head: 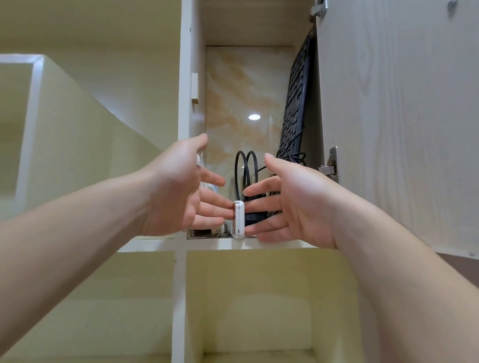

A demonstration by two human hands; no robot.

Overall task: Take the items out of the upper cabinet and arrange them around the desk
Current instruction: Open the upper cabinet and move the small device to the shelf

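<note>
open upper cabinet (243, 88), white box (239, 219) between spread left hand (181, 184) and right hand (297, 203), neither gripping, black keyboard (297, 96) upright above right hand, cables (246, 166) partly hidden

both arms reach up into the open cabinet (189, 57). left hand (182, 185) at 9 o'clock and right hand (294, 202) at 3 flank a white box (239, 219), straight fingers touching it. keyboard (297, 96) stands at 1 o'clock, black cables (244, 169) behind.

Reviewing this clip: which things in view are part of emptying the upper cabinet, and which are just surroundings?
Part of the job:
- white slim device at the cabinet's front edge, between both open hands
- black looped cable behind it
- black keyboard standing on end at the right
- left hand, right hand

Surroundings:
- open cabinet door
- open shelf compartments below
</note>
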